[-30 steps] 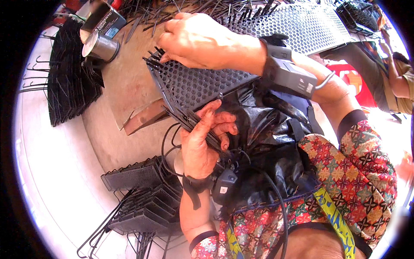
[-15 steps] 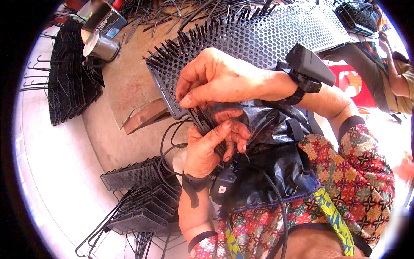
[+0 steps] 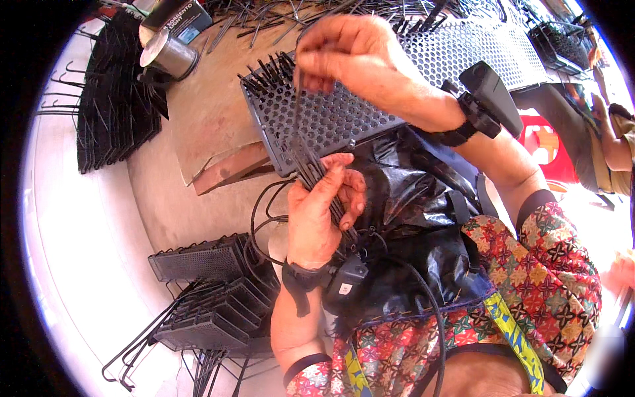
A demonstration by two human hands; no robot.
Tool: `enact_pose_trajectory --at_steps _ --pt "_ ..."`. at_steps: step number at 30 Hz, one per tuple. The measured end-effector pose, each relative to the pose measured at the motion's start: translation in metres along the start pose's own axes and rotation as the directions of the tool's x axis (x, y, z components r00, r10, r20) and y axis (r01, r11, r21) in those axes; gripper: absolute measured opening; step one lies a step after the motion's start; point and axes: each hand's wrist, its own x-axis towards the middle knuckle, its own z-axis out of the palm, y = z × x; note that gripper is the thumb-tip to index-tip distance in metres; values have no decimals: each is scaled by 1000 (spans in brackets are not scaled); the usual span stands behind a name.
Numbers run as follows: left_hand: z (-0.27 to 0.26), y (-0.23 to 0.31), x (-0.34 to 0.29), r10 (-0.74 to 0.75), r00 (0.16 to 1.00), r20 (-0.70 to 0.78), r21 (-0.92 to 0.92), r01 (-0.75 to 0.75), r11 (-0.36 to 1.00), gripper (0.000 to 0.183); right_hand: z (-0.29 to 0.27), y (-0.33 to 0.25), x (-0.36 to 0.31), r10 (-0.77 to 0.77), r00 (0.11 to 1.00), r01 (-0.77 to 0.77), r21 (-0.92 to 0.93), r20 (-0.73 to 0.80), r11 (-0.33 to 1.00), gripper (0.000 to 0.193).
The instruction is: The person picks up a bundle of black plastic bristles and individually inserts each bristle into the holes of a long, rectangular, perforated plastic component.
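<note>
My left hand (image 3: pixel 321 208) is closed around a bundle of thin black rods (image 3: pixel 309 164) that slants up past its thumb. Higher up, my right hand (image 3: pixel 354 56) pinches a single thin dark rod (image 3: pixel 297 109), partly smeared by motion, which hangs below its fingertips. Behind both hands lies a grey perforated panel (image 3: pixel 350 109) with a honeycomb of holes. Short black rods (image 3: pixel 272 74) stand up from the holes along its far left part. My right wrist hides some of the panel's middle.
Loose black rods (image 3: pixel 258 23) lie scattered at the back of the brown board (image 3: pixel 211 106). A metal spool (image 3: pixel 169 56) stands by a box (image 3: pixel 178 20). Stacked black mesh racks (image 3: pixel 211 311) sit at lower left, more (image 3: pixel 109 106) at upper left. Another person (image 3: pixel 612 126) is at right.
My right hand has risen away from the bundle, with a thin rod now visible in its fingers. My left hand's fingers have closed further around the bundle. The view has shifted slightly.
</note>
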Motion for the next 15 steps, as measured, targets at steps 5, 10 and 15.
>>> enact_pose_trajectory --at_steps 5,10,15 --pt "-1 -3 -1 13 993 -118 -75 -22 997 25 16 12 26 -513 851 458 -320 -112 829 8" --pt "-5 -7 2 5 988 -155 -191 -34 981 27 26 23 29 -589 805 492 -472 -75 732 9" --pt "-3 -6 -1 -55 998 -6 -231 52 972 34 26 28 40 -727 686 652 -478 39 589 8"
